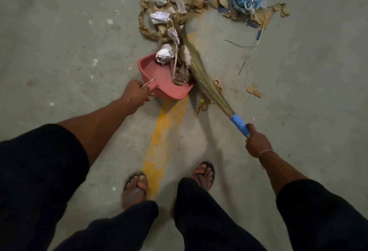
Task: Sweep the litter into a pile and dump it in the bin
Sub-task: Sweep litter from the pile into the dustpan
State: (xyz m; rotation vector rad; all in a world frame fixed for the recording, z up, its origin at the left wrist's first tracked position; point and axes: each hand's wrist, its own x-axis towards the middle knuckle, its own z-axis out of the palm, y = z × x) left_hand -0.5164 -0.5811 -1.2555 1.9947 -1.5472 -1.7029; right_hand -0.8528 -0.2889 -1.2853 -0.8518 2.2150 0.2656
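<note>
Feet [169,181] in flip-flops stood at the bottom center of the frame on grey concrete floor [59,41], w/ a worn yellow painted line [161,141] running up between them. Right hand [256,143], lower right of center, was wrapped tight around the broom [201,75] handle just below its blue tape; the grass bristles slanted up and left toward mid-frame. Left hand [135,95], left of center, gripped the handle of the pink dustpan [161,77], fingers curled round it. Pan sat on the floor at the top end of the yellow line, its open mouth facing the mess, w/ a crumpled paper ball [164,55] and some scraps already at its lip, bristles touching them. Litter pile [185,1] (paper wads, torn cardboard, a blue plastic wad at upper right) spread across the top center. A few cardboard bits [254,91] lay loose right of the broom. Bin wasn't anywhere I could see.
</note>
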